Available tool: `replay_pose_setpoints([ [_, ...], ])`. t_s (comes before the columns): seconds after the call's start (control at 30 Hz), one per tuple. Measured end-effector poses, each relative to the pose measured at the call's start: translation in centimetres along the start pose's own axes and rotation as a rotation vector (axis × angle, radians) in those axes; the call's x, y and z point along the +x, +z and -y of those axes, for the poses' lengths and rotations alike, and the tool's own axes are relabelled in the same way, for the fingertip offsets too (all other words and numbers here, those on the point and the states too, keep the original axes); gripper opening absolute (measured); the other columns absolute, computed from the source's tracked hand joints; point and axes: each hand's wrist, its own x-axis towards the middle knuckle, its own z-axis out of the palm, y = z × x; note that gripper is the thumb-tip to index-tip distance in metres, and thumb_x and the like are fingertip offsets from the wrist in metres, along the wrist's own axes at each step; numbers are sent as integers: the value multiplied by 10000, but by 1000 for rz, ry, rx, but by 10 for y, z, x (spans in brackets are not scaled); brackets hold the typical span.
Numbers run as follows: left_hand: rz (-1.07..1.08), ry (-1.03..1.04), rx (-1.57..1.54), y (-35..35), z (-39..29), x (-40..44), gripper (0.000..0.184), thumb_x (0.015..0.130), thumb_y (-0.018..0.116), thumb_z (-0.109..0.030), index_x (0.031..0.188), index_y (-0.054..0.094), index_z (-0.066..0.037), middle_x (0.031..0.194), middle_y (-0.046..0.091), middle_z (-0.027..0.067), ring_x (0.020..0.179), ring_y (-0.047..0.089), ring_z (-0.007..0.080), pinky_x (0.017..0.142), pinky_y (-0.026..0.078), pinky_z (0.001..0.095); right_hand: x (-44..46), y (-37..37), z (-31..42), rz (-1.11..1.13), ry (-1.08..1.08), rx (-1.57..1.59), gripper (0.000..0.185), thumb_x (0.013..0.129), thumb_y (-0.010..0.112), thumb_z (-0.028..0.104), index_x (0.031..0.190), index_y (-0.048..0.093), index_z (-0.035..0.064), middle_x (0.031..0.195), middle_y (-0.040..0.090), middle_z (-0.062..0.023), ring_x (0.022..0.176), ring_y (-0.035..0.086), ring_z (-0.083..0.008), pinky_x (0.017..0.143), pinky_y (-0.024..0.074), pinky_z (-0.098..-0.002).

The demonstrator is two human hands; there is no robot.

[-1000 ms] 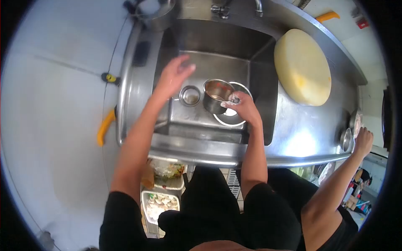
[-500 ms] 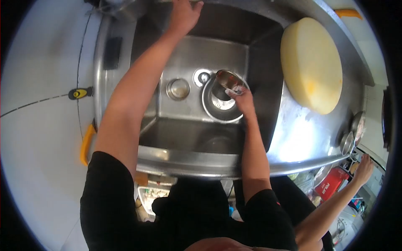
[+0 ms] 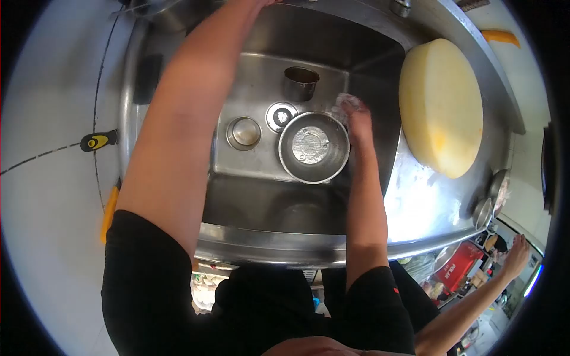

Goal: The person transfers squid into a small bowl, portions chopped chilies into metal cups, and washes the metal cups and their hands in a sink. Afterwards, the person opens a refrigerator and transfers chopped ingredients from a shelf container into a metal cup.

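Inside the steel sink (image 3: 249, 89), a small metal pot (image 3: 300, 84) stands near the far wall. A round metal bowl (image 3: 313, 147) sits nearer to me, beside the drain ring (image 3: 280, 117) and a small round metal cup (image 3: 243, 133). My right hand (image 3: 356, 117) is just right of the bowl, with white, wet-looking stuff on its fingers; whether they hold anything is unclear. My left arm reaches across the sink's left part to the far edge, where my left hand (image 3: 261, 2) is mostly cut off by the top of the frame.
A large pale yellow wheel (image 3: 442, 110) lies on the steel counter right of the sink. Small metal bowls (image 3: 483, 213) stand at the counter's right end. A co-worker's hand (image 3: 518, 256) is at lower right. A yellow-black handle (image 3: 98, 140) shows at left.
The small pot has left my right hand and now stands near the sink's far wall. My left hand has moved up from over the sink to the far edge.
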Motion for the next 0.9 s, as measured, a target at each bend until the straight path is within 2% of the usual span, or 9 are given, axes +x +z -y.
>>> replay_pose_setpoints([
  [0.1, -295, 94, 305, 13, -14, -71, 358, 907, 552, -396, 739, 561, -80, 544, 490, 28, 396, 421, 130, 341, 313, 292, -8, 8, 51, -31, 154, 461, 328, 938, 514, 149, 1216, 499, -24, 1087, 580, -164, 1002, 599, -309, 862, 516, -396],
  [0.13, -281, 403, 456, 0, 20, -63, 573, 850, 594, -518, 1038, 643, 20, 985, 672, 185, 882, 643, 290, 780, 487, 403, -3, 8, 55, -19, 127, 542, 370, 950, 491, 161, 1269, 437, -20, 1157, 513, -184, 1067, 554, -334, 915, 500, -475],
  [0.2, -470, 579, 473, 5, 80, -119, 473, 870, 599, -453, 805, 623, 15, 775, 643, 180, 752, 633, 313, 670, 461, 408, 3, 16, 74, -51, 136, 672, 348, 954, 502, 181, 1230, 470, -28, 1119, 538, -175, 1044, 569, -329, 896, 510, -466],
  [0.23, -376, 451, 507, -2, 130, -146, 482, 862, 589, -497, 986, 618, -32, 891, 647, 193, 805, 623, 370, 706, 487, 448, 6, 19, 80, -73, 141, 738, 339, 957, 508, 192, 1211, 486, -32, 1101, 551, -170, 1032, 576, -327, 886, 515, -462],
  [0.3, -105, 122, 852, -19, 252, -204, 442, 846, 595, -483, 911, 643, -49, 896, 655, 176, 805, 626, 370, 720, 487, 458, 17, 19, 79, -2, 142, 770, 373, 955, 495, 185, 1255, 438, -28, 1179, 496, -192, 1105, 524, -355, 970, 462, -503],
  [0.37, 294, 118, 1235, -38, 304, -258, 389, 795, 646, -456, 918, 667, -87, 892, 669, 142, 961, 628, 304, 996, 326, 570, 27, 21, 77, 38, 163, 769, 387, 955, 483, 179, 1275, 414, -28, 1219, 466, -203, 1148, 493, -371, 1015, 432, -523],
  [0.5, 215, 491, 1664, -65, 379, -280, 267, 824, 621, -360, 893, 681, -109, 907, 674, 147, 1017, 616, 292, 1078, 99, 653, 40, 35, 72, 101, 246, 765, 375, 958, 461, 164, 1270, 414, -38, 1182, 491, -192, 1124, 510, -356, 1010, 437, -513],
  [0.73, 230, 100, 1309, -30, 283, -248, 170, 856, 569, -242, 917, 684, -133, 895, 686, 134, 965, 637, 308, 1072, 132, 630, 82, 37, 71, 249, 117, 766, 239, 948, 472, 116, 1115, 565, -28, 915, 612, -161, 900, 619, -228, 753, 513, -384],
  [0.9, 233, 385, 1268, 43, 162, -212, 189, 837, 607, -238, 979, 690, -145, 859, 672, 138, 929, 630, 315, 978, 299, 559, 62, 64, 126, -4, -384, -625, 410, 912, 512, 382, 894, 667, 3, 739, 628, -212, 787, 648, -314, 760, 489, -404],
])
